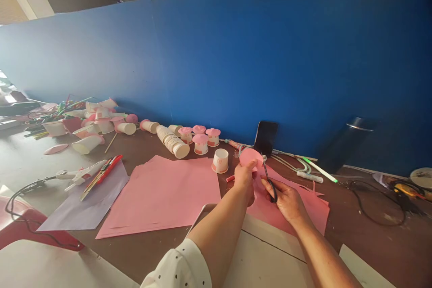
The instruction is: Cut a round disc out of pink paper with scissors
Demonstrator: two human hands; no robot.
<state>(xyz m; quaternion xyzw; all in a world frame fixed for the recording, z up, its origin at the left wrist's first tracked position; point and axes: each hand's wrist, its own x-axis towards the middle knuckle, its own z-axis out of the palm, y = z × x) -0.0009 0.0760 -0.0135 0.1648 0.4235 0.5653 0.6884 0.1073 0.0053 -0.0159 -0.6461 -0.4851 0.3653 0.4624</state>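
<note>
Pinched in my left hand is a round pink paper disc, held upright above the table. My right hand grips black-handled scissors, whose blades point up at the disc's right edge; whether they touch the paper I cannot tell. Beneath both hands lie pink paper sheets with cut edges. Left of my hands stands an upturned paper cup with a window and door drawn on it. Behind it are several small cup houses with pink paper roofs.
A stack of paper cups lies on its side. Pink sheets spread at centre. Leftward are a red utility knife, a white glue gun and a cup heap. A phone leans on the blue partition near a dark bottle.
</note>
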